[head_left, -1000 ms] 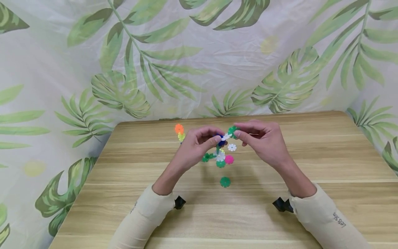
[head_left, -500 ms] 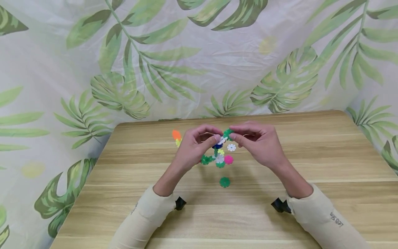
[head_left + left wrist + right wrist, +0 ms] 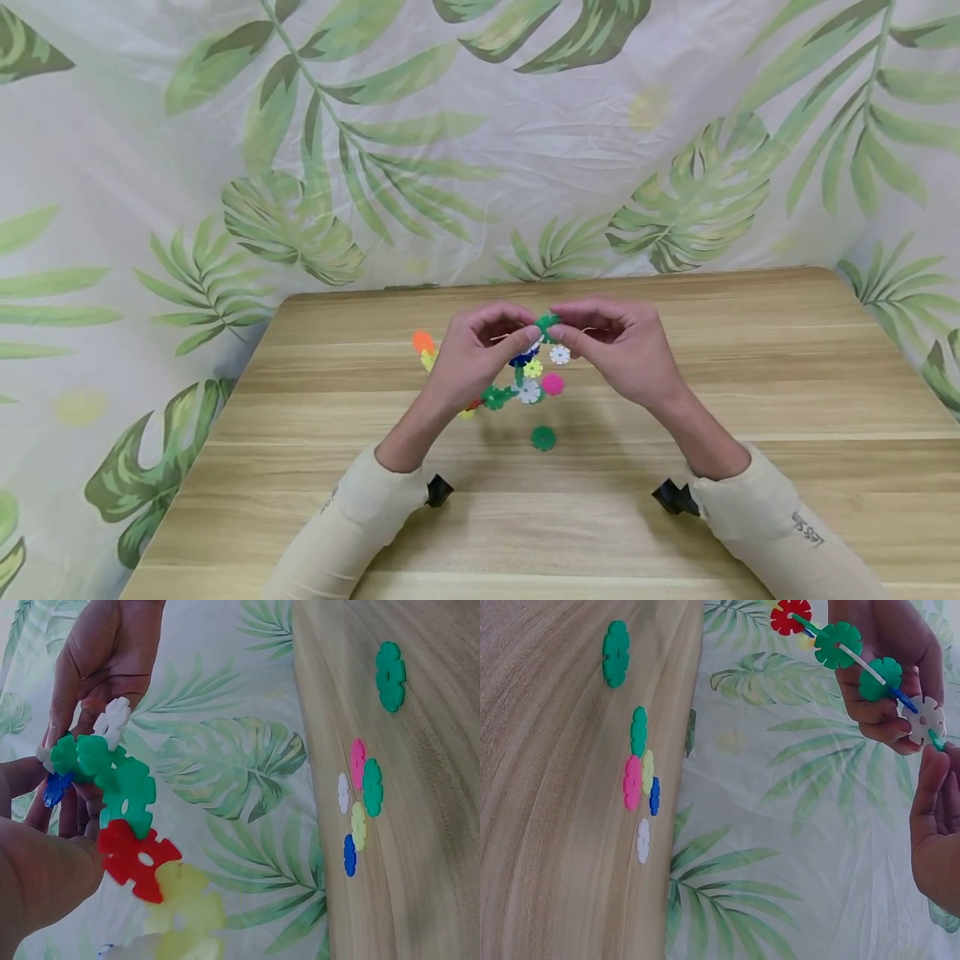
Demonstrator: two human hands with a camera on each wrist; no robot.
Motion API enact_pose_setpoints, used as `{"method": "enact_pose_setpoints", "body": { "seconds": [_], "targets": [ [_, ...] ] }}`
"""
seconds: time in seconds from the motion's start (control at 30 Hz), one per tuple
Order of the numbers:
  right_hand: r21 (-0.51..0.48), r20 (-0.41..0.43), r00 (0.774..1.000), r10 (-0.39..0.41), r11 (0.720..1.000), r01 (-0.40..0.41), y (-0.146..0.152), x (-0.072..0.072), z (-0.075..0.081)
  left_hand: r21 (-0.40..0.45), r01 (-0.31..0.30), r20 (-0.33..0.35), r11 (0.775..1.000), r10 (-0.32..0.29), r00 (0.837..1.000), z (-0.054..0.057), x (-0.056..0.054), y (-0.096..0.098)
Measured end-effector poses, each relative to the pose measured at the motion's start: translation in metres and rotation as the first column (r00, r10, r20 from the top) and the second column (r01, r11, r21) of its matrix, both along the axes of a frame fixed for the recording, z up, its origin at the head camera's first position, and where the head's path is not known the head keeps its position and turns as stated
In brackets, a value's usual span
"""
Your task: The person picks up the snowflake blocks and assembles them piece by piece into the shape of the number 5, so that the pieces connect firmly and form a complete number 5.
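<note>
A chain of notched plastic discs hangs from my left hand, whose thumb and fingers pinch it near a white disc. Below that grip, the head view shows a blue disc, a white one and a green one. A red disc and a pale yellow one follow in the left wrist view. My right hand pinches a green disc, its edge right at the white disc. Fingers partly hide both pieces.
Loose discs lie on the wooden table: green, pink, white and yellow. A blue disc and a second green disc lie beside them. A leaf-patterned cloth hangs behind the table.
My right hand has moved left with the green disc, bringing it against the white disc at my left fingers. The chain has tilted, its orange end sinking lower and to the left.
</note>
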State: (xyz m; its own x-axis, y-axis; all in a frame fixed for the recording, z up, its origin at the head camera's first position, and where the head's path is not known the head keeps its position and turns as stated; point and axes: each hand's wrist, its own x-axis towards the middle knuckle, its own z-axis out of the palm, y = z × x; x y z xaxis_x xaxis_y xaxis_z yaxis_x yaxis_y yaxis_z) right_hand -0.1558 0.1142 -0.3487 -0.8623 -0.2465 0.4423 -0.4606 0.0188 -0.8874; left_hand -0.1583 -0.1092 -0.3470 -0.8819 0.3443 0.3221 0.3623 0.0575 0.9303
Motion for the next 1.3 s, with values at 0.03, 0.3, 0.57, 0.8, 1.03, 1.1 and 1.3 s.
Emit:
{"method": "enact_pose_setpoints", "body": {
  "seconds": [0.03, 0.3, 0.57, 0.8, 1.03, 1.1, 1.3],
  "targets": [
    [0.006, 0.008, 1.000, -0.002, 1.000, 0.002, 0.000, 0.000, 0.000, 0.001, -0.003, 0.001, 1.000, 0.003, 1.000, 0.000, 0.000, 0.000],
    [0.061, 0.077, 0.997, -0.026, 0.998, 0.021, 0.005, -0.002, 0.001, -0.005, -0.027, 0.006, 1.000, 0.027, 1.000, -0.002, -0.001, 0.000],
    [0.116, 0.105, 0.993, -0.048, 0.993, 0.036, 0.014, -0.010, -0.002, 0.006, -0.052, 0.024, 0.999, 0.052, 0.998, -0.005, -0.002, 0.000],
    [0.189, 0.169, 0.985, -0.029, 0.982, -0.004, 0.021, -0.019, -0.010, 0.002, -0.068, 0.022, 0.998, 0.068, 0.997, -0.015, -0.001, -0.006],
    [0.248, 0.243, 0.970, 0.005, 0.966, -0.067, 0.023, -0.031, -0.024, -0.008, -0.071, 0.036, 0.997, 0.071, 0.997, -0.026, 0.001, -0.012],
    [0.277, 0.254, 0.967, 0.009, 0.957, -0.082, 0.023, -0.034, -0.030, -0.008, -0.071, 0.041, 0.997, 0.071, 0.997, -0.028, 0.001, -0.012],
    [0.394, 0.222, 0.975, 0.029, 0.911, -0.117, 0.024, -0.047, -0.049, -0.024, -0.085, 0.048, 0.996, 0.087, 0.995, -0.029, 0.001, -0.013]
  ]
}}
